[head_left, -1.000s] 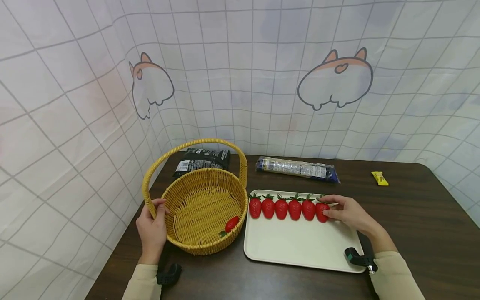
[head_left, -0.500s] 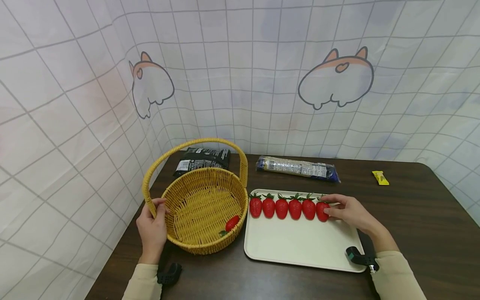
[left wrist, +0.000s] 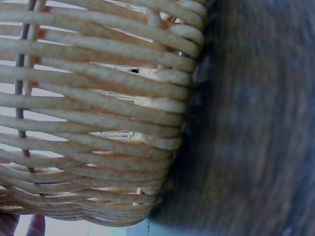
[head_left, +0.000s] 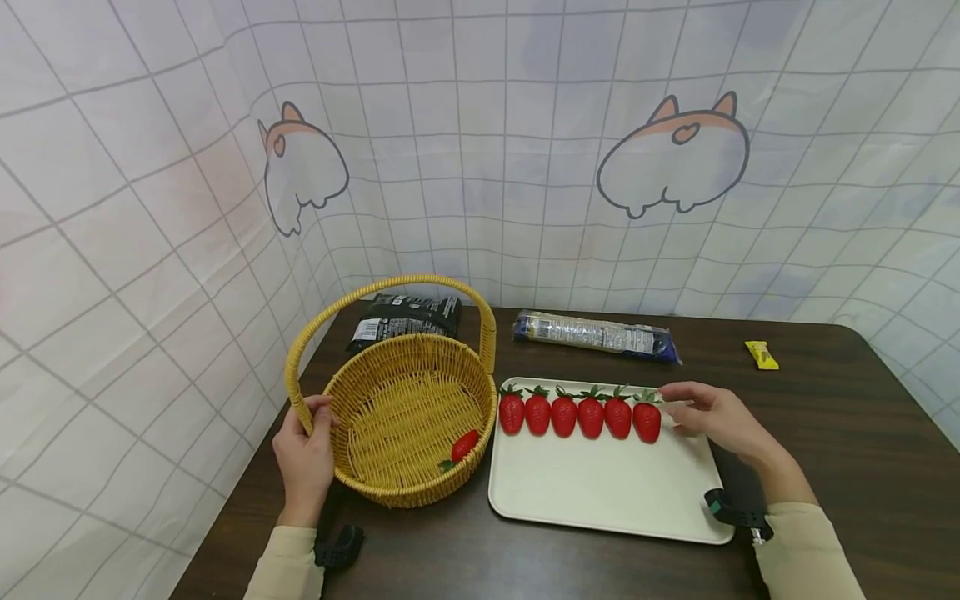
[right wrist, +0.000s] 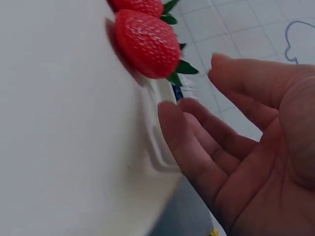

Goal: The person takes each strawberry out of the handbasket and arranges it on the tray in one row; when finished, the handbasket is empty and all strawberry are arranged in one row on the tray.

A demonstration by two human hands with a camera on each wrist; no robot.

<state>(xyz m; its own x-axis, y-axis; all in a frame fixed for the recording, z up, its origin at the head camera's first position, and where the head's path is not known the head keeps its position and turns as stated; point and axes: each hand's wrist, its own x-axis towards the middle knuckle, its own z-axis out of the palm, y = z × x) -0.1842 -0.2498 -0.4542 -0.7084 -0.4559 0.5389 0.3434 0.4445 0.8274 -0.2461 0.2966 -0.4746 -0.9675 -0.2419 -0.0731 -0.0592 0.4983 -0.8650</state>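
Observation:
My left hand (head_left: pixel 305 454) grips the left foot of the arched handle on a yellow wicker basket (head_left: pixel 408 492). In the left wrist view the basket's woven wall (left wrist: pixel 93 103) fills much of the picture, with bits of fingers at the bottom left corner. One red strawberry (head_left: pixel 465 446) lies inside the basket, near its right wall. Several strawberries stand in a row along the far side of a white tray (head_left: pixel 600 492). Just right of the rightmost strawberry (head_left: pixel 647 421) is my right hand (head_left: pixel 716 417), its thumb and fingers spread apart with a gap to the fruit in the right wrist view.
Behind the basket lies a black packet (head_left: pixel 408 317). A long clear-and-blue package (head_left: pixel 596 335) rests behind the tray, and a small yellow wrapped item (head_left: pixel 762 355) at the back right. White grid-patterned cloth (head_left: pixel 480 150) hangs around the dark wooden table (head_left: pixel 862 467).
My right hand has let go of the rightmost strawberry and drawn back to the right. That strawberry stays in the row. The left hand and basket have not moved.

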